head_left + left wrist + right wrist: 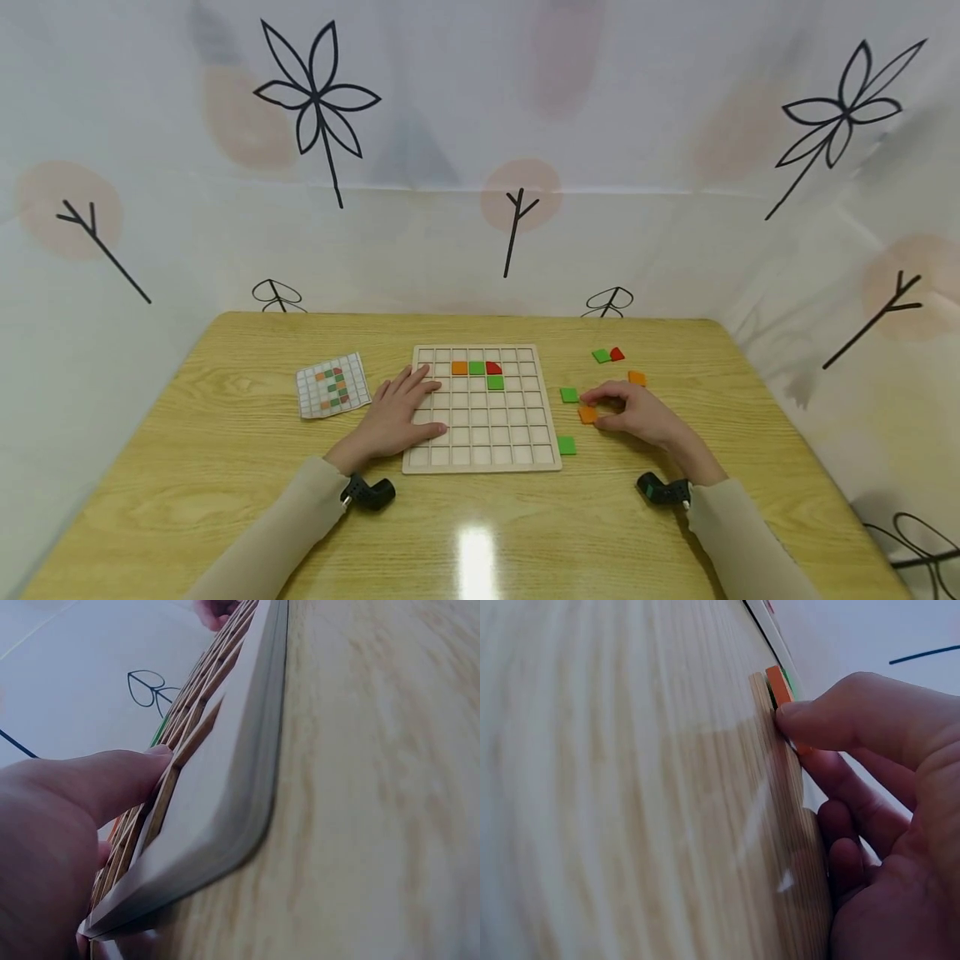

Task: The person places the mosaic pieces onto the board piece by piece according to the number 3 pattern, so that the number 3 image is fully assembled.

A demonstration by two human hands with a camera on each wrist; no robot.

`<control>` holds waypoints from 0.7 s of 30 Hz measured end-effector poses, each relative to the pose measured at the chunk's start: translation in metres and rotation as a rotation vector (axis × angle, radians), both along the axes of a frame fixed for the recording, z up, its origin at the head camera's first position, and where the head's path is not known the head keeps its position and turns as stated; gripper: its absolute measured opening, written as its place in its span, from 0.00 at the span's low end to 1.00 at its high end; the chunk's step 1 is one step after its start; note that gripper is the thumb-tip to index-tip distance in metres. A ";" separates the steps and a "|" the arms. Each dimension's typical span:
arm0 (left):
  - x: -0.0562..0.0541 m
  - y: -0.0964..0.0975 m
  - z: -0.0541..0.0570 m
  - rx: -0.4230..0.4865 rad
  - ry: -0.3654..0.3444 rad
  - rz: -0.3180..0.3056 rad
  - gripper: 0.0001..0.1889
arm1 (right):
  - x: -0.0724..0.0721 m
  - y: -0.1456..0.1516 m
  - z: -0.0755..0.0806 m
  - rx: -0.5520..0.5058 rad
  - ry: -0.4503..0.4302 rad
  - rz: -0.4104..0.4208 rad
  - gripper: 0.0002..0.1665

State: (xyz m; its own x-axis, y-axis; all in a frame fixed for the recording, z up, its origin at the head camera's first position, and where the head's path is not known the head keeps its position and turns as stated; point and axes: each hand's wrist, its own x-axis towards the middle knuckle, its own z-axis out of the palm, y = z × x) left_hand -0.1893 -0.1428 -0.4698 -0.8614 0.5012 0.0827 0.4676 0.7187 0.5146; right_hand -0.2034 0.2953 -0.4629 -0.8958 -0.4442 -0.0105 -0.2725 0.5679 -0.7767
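My left hand (392, 418) lies with fingers spread on the left side of a pale wooden grid board (480, 469). In the left wrist view its thumb (124, 776) touches the board's cells near a corner. My right hand (641, 414), right of the board, pinches an orange square tile (587, 415) between thumb and index finger. The right wrist view has this tile (778, 684) slightly raised off the tabletop at one edge. On the board sit an orange square (459, 368), a green square (476, 367), a red quarter-round tile (492, 367) and, below it, another green square (496, 383).
Left of the board lies a pattern card (333, 386) with coloured squares on a grid. Loose tiles lie to the right: a green one (569, 395), another green one (567, 446) by the board's edge, an orange one (637, 378), and a green (602, 356) beside a red (617, 354).
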 end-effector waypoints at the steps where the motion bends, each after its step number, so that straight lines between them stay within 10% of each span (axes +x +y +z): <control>1: 0.000 0.000 0.000 -0.002 -0.002 0.002 0.38 | 0.000 0.000 0.000 0.000 0.004 0.003 0.23; 21: 0.001 0.000 0.001 0.002 0.002 0.000 0.37 | 0.003 -0.006 0.003 0.036 0.024 -0.028 0.23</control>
State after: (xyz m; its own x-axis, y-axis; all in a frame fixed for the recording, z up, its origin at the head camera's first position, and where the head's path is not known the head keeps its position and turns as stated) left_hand -0.1882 -0.1432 -0.4688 -0.8611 0.5012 0.0858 0.4690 0.7176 0.5149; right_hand -0.2007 0.2897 -0.4603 -0.9082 -0.4184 -0.0041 -0.2743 0.6028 -0.7492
